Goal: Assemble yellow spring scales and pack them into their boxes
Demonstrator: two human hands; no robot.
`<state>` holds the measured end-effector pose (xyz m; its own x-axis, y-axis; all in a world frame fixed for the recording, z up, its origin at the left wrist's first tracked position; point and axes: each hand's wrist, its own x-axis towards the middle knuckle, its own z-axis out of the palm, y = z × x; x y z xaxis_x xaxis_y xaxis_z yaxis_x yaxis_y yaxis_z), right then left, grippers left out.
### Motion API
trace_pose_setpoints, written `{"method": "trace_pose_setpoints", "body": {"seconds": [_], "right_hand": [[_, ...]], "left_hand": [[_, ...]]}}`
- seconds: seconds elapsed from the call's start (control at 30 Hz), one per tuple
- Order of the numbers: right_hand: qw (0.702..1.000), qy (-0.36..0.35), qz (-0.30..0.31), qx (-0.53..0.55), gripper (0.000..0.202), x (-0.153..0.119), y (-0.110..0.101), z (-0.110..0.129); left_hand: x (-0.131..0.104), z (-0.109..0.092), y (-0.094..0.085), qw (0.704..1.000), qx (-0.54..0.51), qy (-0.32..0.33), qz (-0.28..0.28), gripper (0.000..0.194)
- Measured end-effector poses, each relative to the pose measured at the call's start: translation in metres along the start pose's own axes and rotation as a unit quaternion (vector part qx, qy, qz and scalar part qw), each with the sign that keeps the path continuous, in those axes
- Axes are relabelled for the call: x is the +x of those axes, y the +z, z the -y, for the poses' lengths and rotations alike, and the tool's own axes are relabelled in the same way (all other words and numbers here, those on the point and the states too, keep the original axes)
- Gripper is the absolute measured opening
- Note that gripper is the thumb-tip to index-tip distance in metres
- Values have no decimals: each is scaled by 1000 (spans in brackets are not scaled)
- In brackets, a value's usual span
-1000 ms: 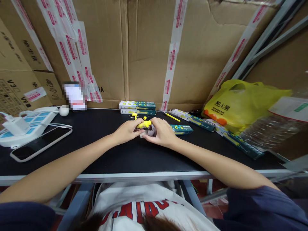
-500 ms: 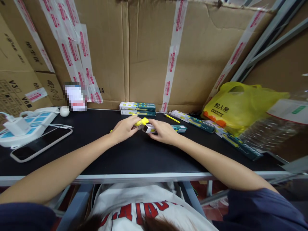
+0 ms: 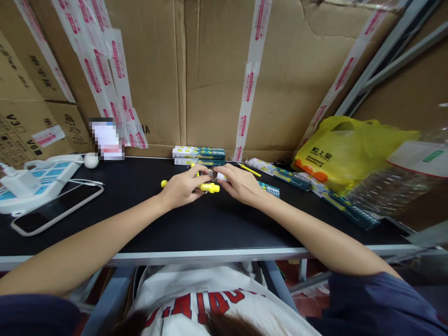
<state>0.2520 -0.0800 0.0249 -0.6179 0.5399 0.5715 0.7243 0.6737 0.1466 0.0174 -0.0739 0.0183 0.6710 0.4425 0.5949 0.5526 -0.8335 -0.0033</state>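
Note:
Closed round a slim yellow pen-like tool [image 3: 210,187], my left hand [image 3: 182,187] is over the middle of the black table. The tool's ends stick out on both sides of this hand. Its thumb and forefinger also reach the near end of a slim green and white cardboard box [image 3: 270,189]. My right hand [image 3: 243,183] grips that box from above and covers most of its length. The box's left end, with a pale flap, shows between the two hands. More yellow shows behind my left fingers, partly hidden.
Similar boxes [image 3: 199,153] lie stacked at the back, and others [image 3: 280,175] lie to the right beside a thin yellow stick [image 3: 250,169]. A yellow plastic bag [image 3: 346,149] and a clear bottle [image 3: 388,179] stand right. A power strip [image 3: 49,179] and phone [image 3: 58,207] lie left.
The yellow tool's right end has dropped lower, toward me. My left fingertips have come up to the box's end, and the box has shifted slightly right in my right hand.

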Motion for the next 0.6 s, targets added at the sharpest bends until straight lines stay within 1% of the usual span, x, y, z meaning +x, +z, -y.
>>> {"method": "trace_pose_setpoints", "body": {"seconds": [0.1, 0.2, 0.3, 0.4, 0.5, 0.6], "right_hand": [[1000, 2, 1, -18, 34, 1, -4, 3], [1000, 11, -4, 3, 33, 0, -5, 4], [1000, 18, 0, 17, 46, -2, -2, 2], [999, 39, -7, 8, 57, -4, 2, -1], [998, 56, -16, -6, 56, -4, 5, 0], [997, 77, -13, -19, 47, -3, 6, 4]], "left_hand": [[-2, 0, 2, 999, 19, 31, -3, 47], [-3, 1, 4, 997, 27, 60, 29, 49], [-2, 0, 4, 996, 30, 53, 70, 53], [-1, -3, 2, 993, 25, 41, 104, 57], [1, -4, 1, 991, 17, 35, 130, 60], [2, -5, 2, 988, 13, 26, 154, 67]]}}
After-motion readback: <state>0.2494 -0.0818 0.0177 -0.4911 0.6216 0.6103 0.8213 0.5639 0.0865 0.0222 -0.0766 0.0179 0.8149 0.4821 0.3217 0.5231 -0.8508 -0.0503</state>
